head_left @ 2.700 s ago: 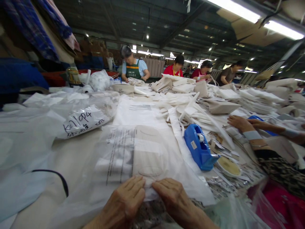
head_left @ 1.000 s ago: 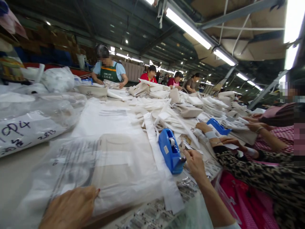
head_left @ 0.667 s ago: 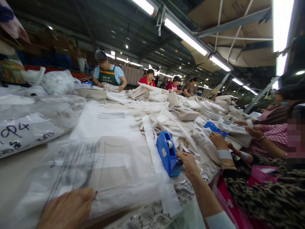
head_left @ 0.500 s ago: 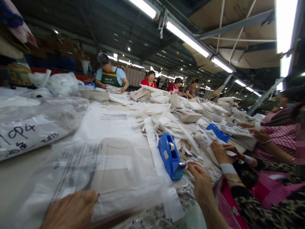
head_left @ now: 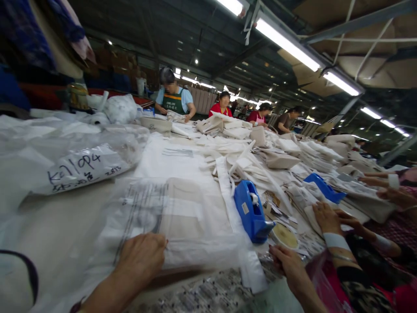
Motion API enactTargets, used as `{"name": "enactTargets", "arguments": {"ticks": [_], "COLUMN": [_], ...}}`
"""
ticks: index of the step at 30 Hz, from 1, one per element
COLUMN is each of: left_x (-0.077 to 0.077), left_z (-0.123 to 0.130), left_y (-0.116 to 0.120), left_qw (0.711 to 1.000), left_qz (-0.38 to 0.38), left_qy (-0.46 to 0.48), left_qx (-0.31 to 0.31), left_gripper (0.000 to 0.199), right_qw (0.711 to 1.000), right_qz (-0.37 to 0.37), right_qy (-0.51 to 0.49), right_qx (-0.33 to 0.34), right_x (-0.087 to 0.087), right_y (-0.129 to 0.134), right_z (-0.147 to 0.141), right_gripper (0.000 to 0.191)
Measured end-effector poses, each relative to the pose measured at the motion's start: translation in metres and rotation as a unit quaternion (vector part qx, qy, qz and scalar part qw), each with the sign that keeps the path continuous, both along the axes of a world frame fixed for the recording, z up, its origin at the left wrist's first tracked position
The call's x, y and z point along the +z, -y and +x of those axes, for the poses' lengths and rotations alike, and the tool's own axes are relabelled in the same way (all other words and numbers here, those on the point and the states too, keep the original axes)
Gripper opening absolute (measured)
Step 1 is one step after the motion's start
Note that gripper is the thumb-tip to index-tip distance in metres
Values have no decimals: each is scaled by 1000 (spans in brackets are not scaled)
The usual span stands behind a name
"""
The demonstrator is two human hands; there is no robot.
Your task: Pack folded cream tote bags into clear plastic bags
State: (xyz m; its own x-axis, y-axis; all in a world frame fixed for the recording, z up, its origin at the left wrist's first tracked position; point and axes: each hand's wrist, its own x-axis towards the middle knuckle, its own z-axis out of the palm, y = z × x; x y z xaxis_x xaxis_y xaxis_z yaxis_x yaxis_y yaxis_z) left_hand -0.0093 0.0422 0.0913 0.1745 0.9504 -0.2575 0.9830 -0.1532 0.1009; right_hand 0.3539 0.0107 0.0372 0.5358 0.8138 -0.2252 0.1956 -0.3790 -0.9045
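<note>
My left hand (head_left: 143,256) lies on a clear plastic bag (head_left: 137,208) with printed lines, its fingers curled down at the bag's near edge. Inside the bag shows a flat beige item (head_left: 184,208). To the right, my right hand (head_left: 286,261) is closed in a pinch beside the blue tape dispenser (head_left: 250,213); whatever sits between its fingertips is too small to tell. A roll of tape (head_left: 285,235) lies just beyond that hand. White strips (head_left: 226,187) run along the dispenser's left side.
A marked plastic bundle (head_left: 84,169) lies at the left. Heaps of beige and white pieces (head_left: 276,158) cover the table's far side. Another blue dispenser (head_left: 324,188) is at the right, near a co-worker's hands (head_left: 329,217). More people (head_left: 176,102) work across the table.
The view has swung left, so the scene sits further right. My right hand has moved from the dispenser's cutting end to a spot nearer me. My left hand remains on the bag.
</note>
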Motion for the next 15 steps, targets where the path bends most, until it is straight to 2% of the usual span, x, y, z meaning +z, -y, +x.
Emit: {"name": "enactTargets", "arguments": {"ticks": [2, 3, 6, 8, 11, 13, 15], "left_x": [0, 1, 3, 4, 6, 7, 8], "left_z": [1, 0, 0, 1, 2, 3, 3], "left_y": [0, 0, 0, 0, 0, 0, 1], "left_qw": [1000, 1000, 1000, 999, 999, 999, 999], "left_qz": [1, -1, -3, -4, -6, -4, -3], "left_qy": [11, 16, 27, 31, 36, 39, 43], "left_qx": [-4, -4, 2, 6, 11, 13, 17], "left_gripper": [43, 41, 39, 39, 39, 39, 37], "right_qw": [993, 983, 920, 848, 722, 640, 583], "right_qz": [-10, -10, -2, 0, 31, 51, 47], "right_qy": [106, 161, 250, 261, 275, 317, 379], "right_qx": [45, 90, 300, 461, 634, 698, 717], "right_x": [4, 10, 43, 72, 105, 111, 107], "right_y": [8, 12, 18, 13, -11, -35, -59], "right_z": [-3, -8, -45, -82, -137, -168, -192], "right_gripper": [35, 36, 37, 33, 24, 19, 15]}}
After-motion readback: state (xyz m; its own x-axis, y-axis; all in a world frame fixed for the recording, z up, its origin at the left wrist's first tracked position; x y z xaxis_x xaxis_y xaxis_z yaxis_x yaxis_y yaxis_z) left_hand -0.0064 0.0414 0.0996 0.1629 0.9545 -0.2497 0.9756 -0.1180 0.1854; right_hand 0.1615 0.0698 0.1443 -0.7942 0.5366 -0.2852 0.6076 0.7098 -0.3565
